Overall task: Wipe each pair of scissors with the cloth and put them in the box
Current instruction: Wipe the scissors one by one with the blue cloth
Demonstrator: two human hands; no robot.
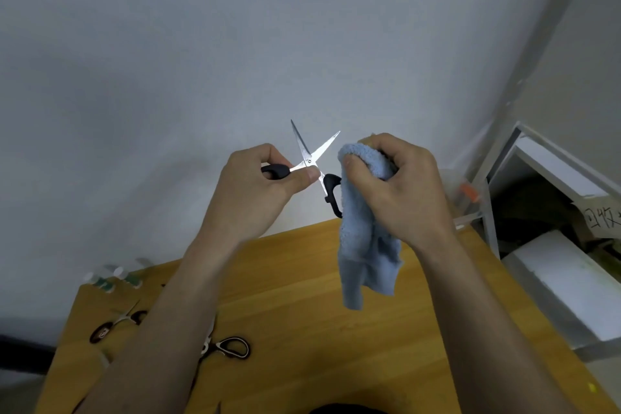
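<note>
The left hand (258,185) holds black-handled scissors (311,161) by one handle, blades spread and pointing up; the right hand (396,185) clutches a blue cloth (366,245) just beside them. Best wipe each blade from pivot toward tip, fingers behind the edge. Below the grips, more scissors (228,346) wait on the counter (302,329); no box shows.

Dim, soft, even light; wide-angle bending at the edges, with slight blur throughout.
</note>
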